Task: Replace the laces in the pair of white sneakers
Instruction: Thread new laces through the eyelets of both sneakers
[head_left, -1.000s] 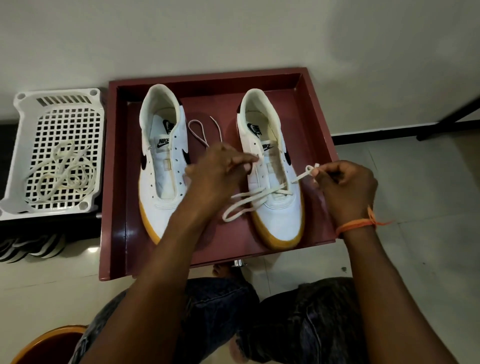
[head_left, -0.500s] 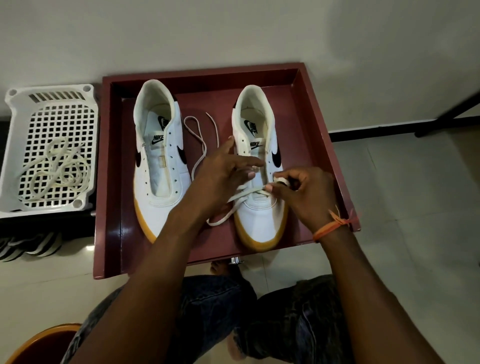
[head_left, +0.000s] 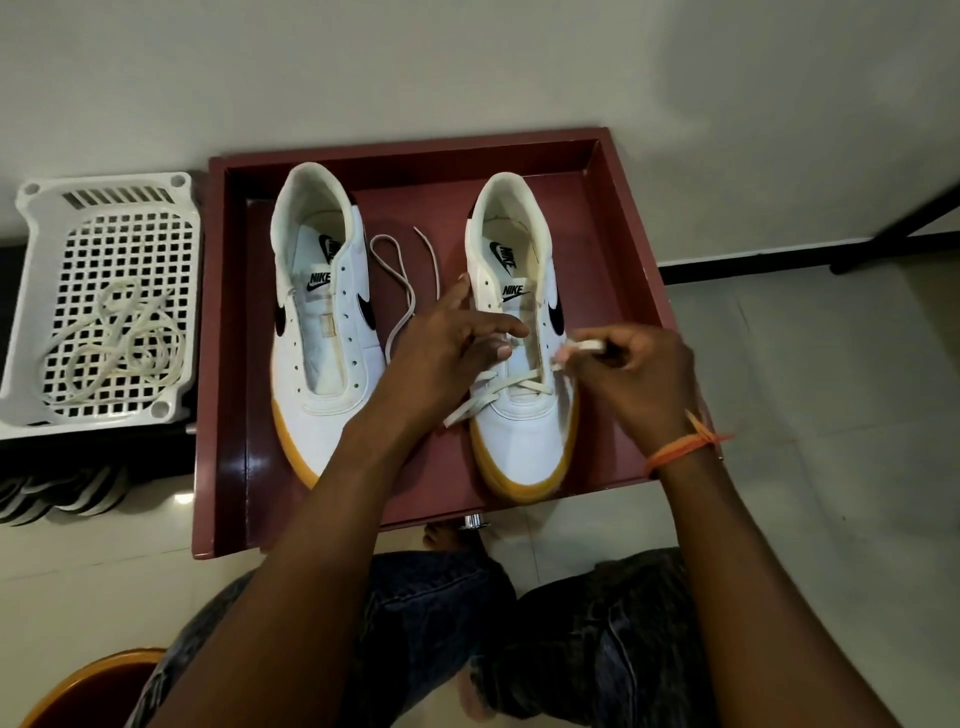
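on the tiled floor a red tray (head_left: 228, 364) steadies both sneakers; the left hand (head_left: 447, 353), fingers spread, braces the right-of-frame sneaker (head_left: 524, 431) while the right hand (head_left: 644, 374) pinches the lace (head_left: 584, 347) tip for threading.

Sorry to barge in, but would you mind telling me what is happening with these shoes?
A person is relacing white sneakers in a maroon tray. The right hand pinches the lace end beside the right sneaker, which has only its lowest eyelets crossed. The left hand steadies that shoe. The left sneaker has no lace; a loose lace lies between them. More laces sit in the white basket.
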